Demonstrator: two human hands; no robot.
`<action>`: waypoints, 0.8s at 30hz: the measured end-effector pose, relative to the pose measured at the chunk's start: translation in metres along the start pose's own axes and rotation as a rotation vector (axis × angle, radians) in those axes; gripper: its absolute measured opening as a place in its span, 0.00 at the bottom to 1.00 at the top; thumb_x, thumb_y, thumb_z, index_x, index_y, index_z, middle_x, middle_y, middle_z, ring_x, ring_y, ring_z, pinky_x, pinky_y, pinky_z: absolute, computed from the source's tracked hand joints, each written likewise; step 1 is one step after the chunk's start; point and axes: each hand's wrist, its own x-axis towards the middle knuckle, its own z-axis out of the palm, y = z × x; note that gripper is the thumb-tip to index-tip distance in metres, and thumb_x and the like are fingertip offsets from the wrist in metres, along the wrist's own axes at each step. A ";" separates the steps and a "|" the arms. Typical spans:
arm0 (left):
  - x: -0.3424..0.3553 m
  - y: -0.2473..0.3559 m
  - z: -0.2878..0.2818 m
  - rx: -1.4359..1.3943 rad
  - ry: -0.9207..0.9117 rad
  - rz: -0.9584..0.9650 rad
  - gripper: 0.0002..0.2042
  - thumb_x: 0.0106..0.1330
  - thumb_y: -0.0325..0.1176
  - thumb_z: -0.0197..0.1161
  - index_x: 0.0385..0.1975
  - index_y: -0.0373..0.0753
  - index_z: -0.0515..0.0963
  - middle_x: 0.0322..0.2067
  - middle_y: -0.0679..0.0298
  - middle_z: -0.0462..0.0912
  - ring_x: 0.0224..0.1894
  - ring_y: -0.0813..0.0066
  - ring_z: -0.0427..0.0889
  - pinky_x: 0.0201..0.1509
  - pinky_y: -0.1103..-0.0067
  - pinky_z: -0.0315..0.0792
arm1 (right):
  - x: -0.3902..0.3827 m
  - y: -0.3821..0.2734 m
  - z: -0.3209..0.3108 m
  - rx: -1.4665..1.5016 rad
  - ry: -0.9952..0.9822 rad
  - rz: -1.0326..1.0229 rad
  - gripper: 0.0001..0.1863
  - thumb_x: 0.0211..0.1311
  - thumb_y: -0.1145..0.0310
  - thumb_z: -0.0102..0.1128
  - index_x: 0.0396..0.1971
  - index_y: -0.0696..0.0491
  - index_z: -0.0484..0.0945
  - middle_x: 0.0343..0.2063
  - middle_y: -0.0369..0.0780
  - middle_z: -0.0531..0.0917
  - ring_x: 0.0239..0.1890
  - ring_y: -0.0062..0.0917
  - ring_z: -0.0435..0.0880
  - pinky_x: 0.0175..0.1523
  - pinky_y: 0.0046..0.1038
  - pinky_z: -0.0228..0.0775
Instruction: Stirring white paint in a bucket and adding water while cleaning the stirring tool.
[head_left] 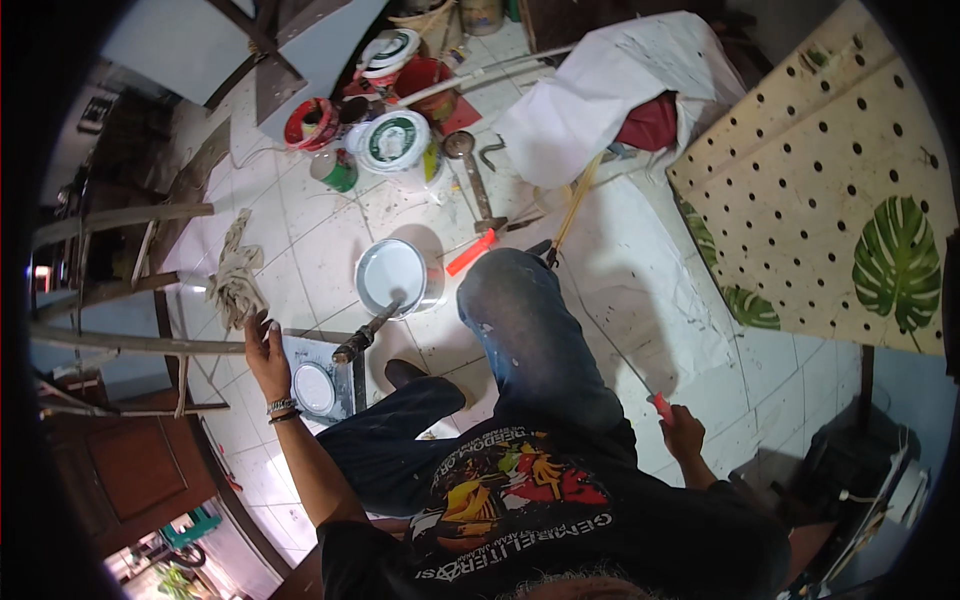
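My left hand [268, 360] is raised at the left with its fingers stretched out and apart. It is beside the end of a wooden pole [150, 343] and just below a crumpled beige rag [240, 275]; whether it touches either is unclear. My right hand [683, 436] is closed around the red handle [663, 407] of a tool low on the right, its far end hard to make out. Between my legs and the rag stands a bucket of pale paint [388, 272]. A stick-like tool with a dark grip [358, 345] leans into it.
Lidded paint tubs [392, 142] and a red bucket [430, 88] crowd the far floor. Near them lie a hammer [475, 180] and an orange-red strip [471, 253]. A white sheet [600, 85] covers things at the back. A dotted, leaf-printed panel [820, 180] stands right.
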 end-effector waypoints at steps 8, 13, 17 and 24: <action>-0.001 0.057 0.011 -0.088 0.052 0.111 0.18 0.62 0.27 0.55 0.52 0.34 0.68 0.47 0.58 0.76 0.44 0.73 0.77 0.45 0.80 0.70 | 0.088 -0.032 0.022 1.055 -0.753 0.325 0.17 0.52 0.57 0.57 0.24 0.59 0.75 0.13 0.34 0.72 0.11 0.19 0.70 0.16 0.22 0.61; -0.003 0.085 0.012 -0.134 0.020 0.158 0.18 0.62 0.26 0.55 0.52 0.34 0.69 0.45 0.58 0.77 0.44 0.74 0.76 0.45 0.80 0.70 | 0.142 -0.048 -0.001 1.380 -1.204 0.370 0.18 0.55 0.57 0.51 0.26 0.59 0.73 0.08 0.32 0.64 0.07 0.16 0.61 0.13 0.18 0.53; -0.005 0.103 0.015 -0.146 -0.021 0.175 0.19 0.60 0.26 0.55 0.53 0.35 0.69 0.44 0.59 0.78 0.42 0.75 0.77 0.45 0.79 0.71 | 0.155 -0.062 -0.025 1.550 -1.273 0.259 0.16 0.55 0.60 0.52 0.26 0.60 0.73 0.06 0.33 0.64 0.04 0.16 0.59 0.11 0.18 0.51; 0.005 0.132 0.035 -0.085 -0.205 0.087 0.21 0.60 0.29 0.58 0.54 0.35 0.67 0.46 0.60 0.76 0.45 0.76 0.75 0.48 0.80 0.68 | 0.167 -0.076 -0.020 1.428 -1.155 0.145 0.11 0.50 0.66 0.54 0.24 0.60 0.72 0.09 0.32 0.65 0.05 0.16 0.60 0.12 0.19 0.52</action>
